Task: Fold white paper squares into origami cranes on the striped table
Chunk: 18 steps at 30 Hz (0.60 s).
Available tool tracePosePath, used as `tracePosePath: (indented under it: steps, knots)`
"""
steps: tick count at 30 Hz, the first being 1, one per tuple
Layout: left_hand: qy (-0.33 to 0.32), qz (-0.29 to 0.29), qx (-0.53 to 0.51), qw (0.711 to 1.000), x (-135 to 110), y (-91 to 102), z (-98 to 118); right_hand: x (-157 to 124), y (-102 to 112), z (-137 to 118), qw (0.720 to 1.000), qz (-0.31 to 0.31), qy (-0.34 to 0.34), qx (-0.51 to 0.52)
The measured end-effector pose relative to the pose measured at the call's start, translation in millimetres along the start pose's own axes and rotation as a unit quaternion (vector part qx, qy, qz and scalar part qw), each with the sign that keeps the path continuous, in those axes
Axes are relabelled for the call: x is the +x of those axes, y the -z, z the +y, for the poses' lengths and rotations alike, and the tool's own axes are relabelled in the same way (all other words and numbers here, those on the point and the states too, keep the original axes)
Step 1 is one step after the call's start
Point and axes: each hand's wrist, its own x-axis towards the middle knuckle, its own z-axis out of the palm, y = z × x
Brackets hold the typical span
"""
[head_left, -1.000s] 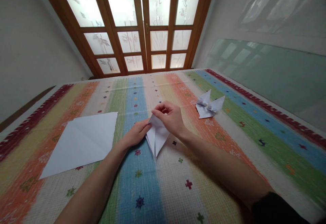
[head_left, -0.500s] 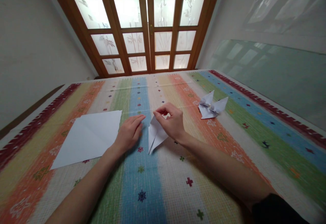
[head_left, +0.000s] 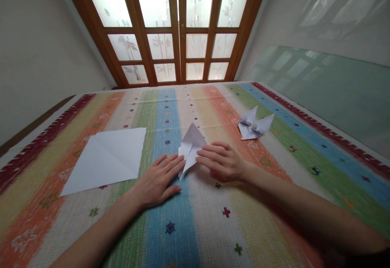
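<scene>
A partly folded white paper piece lies on the striped tablecloth in the middle. My left hand rests flat with fingers stretched out, its fingertips touching the paper's lower left edge. On the other side my right hand lies with fingers extended, pressing the paper's right edge. Neither hand grips anything.
A flat white sheet with a diagonal crease lies at the left. A finished folded paper figure sits at the right on the orange and green stripes. Wooden glazed doors stand behind the table, and a wall runs along the right.
My right hand has let go of its pinch on the paper's top and now lies flat at its side. My left hand slid nearer and to the paper's lower edge.
</scene>
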Motion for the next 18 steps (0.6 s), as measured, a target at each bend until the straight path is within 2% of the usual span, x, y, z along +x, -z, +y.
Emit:
tracePosePath:
  steps: [3, 7, 13, 18]
  knots:
    - [0.004, -0.01, -0.001, 1.0, 1, -2.5, -3, -4, -3, 2, 0.995, -0.052, 0.07, -0.055]
    - [0.015, -0.017, -0.009, 1.0, -1, -5.5, -6, 2, -20, 0, 0.99, -0.075, 0.101, -0.057]
    - [0.012, -0.048, 0.0, 0.999, -7, -1.4, -2, 6, -32, -5, 0.993, -0.104, 0.049, 0.02]
    - [-0.013, -0.074, 0.009, 0.997, -11, 0.7, 1, 13, -33, -6, 0.988, -0.144, 0.045, -0.042]
